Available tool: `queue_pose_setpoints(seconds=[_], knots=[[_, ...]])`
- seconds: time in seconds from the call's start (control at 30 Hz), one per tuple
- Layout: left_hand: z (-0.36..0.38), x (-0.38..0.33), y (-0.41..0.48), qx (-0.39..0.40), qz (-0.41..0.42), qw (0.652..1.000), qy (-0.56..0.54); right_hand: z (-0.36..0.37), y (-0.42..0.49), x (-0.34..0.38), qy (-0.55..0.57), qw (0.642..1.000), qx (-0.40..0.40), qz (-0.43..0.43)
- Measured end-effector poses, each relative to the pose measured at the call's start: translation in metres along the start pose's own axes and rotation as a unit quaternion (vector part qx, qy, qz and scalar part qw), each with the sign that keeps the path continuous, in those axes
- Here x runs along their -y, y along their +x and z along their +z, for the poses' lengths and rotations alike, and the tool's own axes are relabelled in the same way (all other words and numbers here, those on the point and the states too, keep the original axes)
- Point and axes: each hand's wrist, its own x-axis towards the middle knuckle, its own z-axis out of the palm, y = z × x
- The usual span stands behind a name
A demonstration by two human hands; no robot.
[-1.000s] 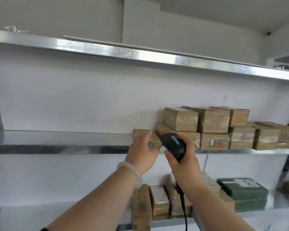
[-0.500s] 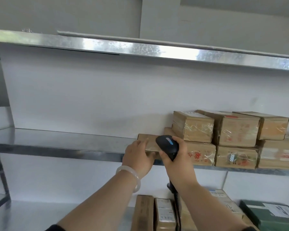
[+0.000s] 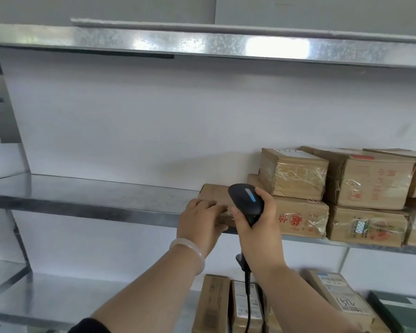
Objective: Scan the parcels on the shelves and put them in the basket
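**Head view**

1. The left hand (image 3: 201, 222) grips the flat parcel (image 3: 213, 191). Its fingers curl over the parcel's top near edge and its thumb sits under the front face. A pale bracelet (image 3: 190, 248) circles the wrist.
2. The flat parcel lies on the middle shelf (image 3: 82, 193), with its near end at the shelf's front lip. We cannot tell whether it overhangs the lip, because the hand covers that edge.
3. The right hand (image 3: 257, 233) is wrapped tightly round the handle of the black scanner (image 3: 246, 203). The scanner head is tilted toward the flat parcel and sits just in front of it. The scanner cable (image 3: 248, 299) hangs straight down past the wrist.
4. The scanner hides the right end of the flat parcel. We cannot tell whether that end touches the taped parcel (image 3: 303, 218) beside it.
5. To the right, further stacked parcels (image 3: 296, 175) stand two high against the white back panel (image 3: 130, 121), packed edge to edge.
6. To the left of the flat parcel, the middle shelf runs bare to the upright post (image 3: 10, 116). This is the widest open stretch in view.
7. The upper shelf (image 3: 202, 43) hangs well above the stack, with open room between the two.
8. On the lower shelf (image 3: 58, 299), the lower parcels (image 3: 211, 305) stand directly beneath both forearms.
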Motion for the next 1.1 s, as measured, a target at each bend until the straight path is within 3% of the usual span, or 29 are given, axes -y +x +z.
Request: queue_pose_setpoints(seconds=[0.27,0.47,0.67,0.73,0.83,1.0,1.1], knots=[[-0.014,0.004,-0.034,-0.091,-0.061,0.977,-0.185,0.01,-0.004,0.014,0.093,0.996,-0.003,-0.01],[-0.034,0.005,-0.052,-0.121,-0.152,0.904,-0.38,0.025,-0.025,0.033,0.155,0.987,0.008,-0.041],[-0.057,-0.003,-0.069,-0.169,-0.208,0.843,-0.467,0.034,-0.039,0.054,0.208,0.978,0.023,-0.021],[-0.062,-0.004,-0.075,-0.173,-0.246,0.805,-0.511,0.034,-0.044,0.055,0.202,0.979,0.017,-0.006],[-0.066,-0.006,-0.085,-0.139,-0.307,0.704,-0.625,0.032,-0.056,0.055,0.169,0.986,-0.003,0.01],[-0.075,-0.009,-0.099,-0.082,-0.398,0.576,-0.709,0.03,-0.073,0.054,0.154,0.987,-0.02,0.031],[-0.079,-0.008,-0.106,-0.061,-0.413,0.529,-0.739,0.029,-0.08,0.057,0.148,0.988,-0.011,0.029]])
